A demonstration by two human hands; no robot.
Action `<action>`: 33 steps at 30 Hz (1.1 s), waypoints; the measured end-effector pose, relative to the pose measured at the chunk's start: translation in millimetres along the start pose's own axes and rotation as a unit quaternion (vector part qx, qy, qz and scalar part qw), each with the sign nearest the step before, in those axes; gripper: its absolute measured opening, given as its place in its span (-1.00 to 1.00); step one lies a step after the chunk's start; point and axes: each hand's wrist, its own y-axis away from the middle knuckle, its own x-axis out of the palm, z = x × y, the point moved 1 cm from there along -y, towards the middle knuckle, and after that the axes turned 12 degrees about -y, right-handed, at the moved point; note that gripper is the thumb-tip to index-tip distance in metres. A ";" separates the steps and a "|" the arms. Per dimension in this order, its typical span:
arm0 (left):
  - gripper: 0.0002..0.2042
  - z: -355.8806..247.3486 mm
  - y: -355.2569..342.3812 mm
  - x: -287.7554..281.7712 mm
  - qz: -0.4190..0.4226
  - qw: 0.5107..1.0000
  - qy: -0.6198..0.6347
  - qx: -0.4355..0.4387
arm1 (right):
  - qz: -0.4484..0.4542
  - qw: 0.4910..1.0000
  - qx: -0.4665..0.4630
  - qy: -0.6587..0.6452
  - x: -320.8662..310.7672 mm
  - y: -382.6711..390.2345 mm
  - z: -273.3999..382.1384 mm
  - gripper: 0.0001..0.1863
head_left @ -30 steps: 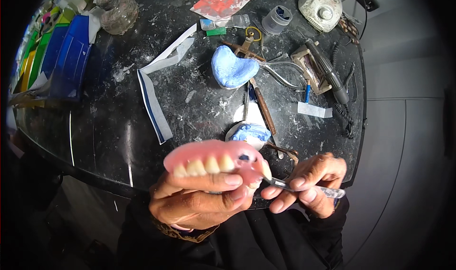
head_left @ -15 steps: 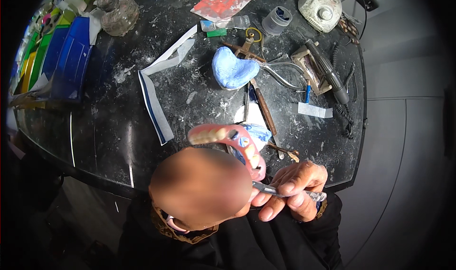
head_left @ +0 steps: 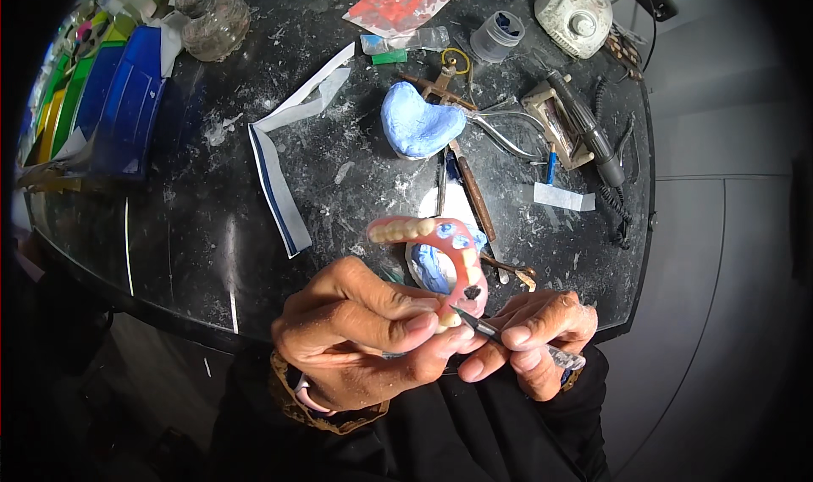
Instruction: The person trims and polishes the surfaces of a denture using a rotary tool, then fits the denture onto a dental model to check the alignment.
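My left hand (head_left: 360,329) pinches a pink denture (head_left: 478,300) by its near end, between thumb and fingers. Cream teeth line the denture's far left arm, and several sockets show as holes, some with blue behind them and one dark. In my right hand (head_left: 546,338) is a slim grey metal knife (head_left: 484,328), gripped like a pen. Its pointed tip is at the denture's near end, beside a tooth by my left fingertips; whether it touches cannot be made out. Beneath the denture lies a white and blue plaster model (head_left: 432,266), partly covered.
A light-blue plaster cast (head_left: 419,124) stands mid-table, with pliers (head_left: 508,135) and a brown-handled tool (head_left: 474,196) close by. A folded paper strip (head_left: 275,185) lies left. Farther out are a handpiece (head_left: 589,130), a small jar (head_left: 498,37) and blue bins (head_left: 123,101).
The denture has shifted right and turned slightly in my left hand. The knife tip, earlier lower by the fingers, now sits at the denture's near end.
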 end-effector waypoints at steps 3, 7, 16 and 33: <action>-0.79 -3.2 0.2 -0.7 -0.062 0.993 0.086 -0.051 | 0.017 0.999 -0.038 0.019 0.5 -3.4 2.4 -0.84; -0.81 -0.3 -3.3 -3.3 0.012 1.000 0.016 -0.009 | 0.019 0.994 -0.056 0.093 -0.4 -2.3 2.9 -0.85; -0.83 -1.0 -0.8 -6.5 0.028 0.999 0.007 -0.018 | 0.032 0.994 -0.053 0.087 -0.1 -2.2 0.2 -0.82; -0.85 0.9 -3.8 0.6 -0.010 0.990 0.128 -0.064 | -0.078 0.983 -0.165 -0.022 -2.8 3.7 -4.5 -0.81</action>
